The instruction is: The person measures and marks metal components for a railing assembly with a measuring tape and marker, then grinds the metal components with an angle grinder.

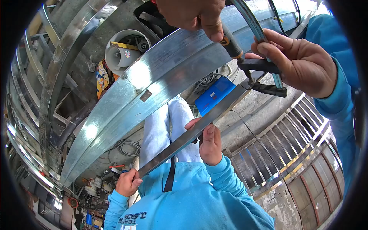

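My left hand [128,183] is closed around the lower end of a long metal bar [180,142], which slants up to the right in front of my body. Further along the same bar, my right hand [211,143] grips it, thumb on the near side and fingers partly hidden behind. At the bar's upper end sits a bar clamp [270,90] with a black jaw and an orange-and-black handle [231,45]. Another person's hand [299,57] holds the clamp's rail, and a second hand [197,15] is at its handle.
A large curved sheet-metal piece [115,99] spans the view beyond my legs. Under the bar's upper part is a blue box [214,96] with cables. A white bucket [126,51] with tools stands behind. Metal frames [57,76] are at left, a barred grille [276,147] at right.
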Demonstrator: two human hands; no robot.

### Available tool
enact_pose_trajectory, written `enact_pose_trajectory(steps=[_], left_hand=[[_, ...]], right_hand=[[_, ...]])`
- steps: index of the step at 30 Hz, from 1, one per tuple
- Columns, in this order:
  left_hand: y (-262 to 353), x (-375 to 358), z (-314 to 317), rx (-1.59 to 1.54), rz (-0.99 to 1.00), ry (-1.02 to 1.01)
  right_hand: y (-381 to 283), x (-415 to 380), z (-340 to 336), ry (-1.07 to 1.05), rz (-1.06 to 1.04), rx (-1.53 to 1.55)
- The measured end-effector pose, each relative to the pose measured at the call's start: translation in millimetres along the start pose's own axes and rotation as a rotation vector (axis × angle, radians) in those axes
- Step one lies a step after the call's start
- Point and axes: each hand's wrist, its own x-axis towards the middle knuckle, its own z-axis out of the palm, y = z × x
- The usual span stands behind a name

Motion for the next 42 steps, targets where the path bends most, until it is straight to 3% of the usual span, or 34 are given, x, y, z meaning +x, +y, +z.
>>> enact_pose_trajectory(steps=[42], left_hand=[[1,1,-6,-0.008,0.006,0.024]], right_hand=[[2,7,-6,-0.084,0.005,-0.050]])
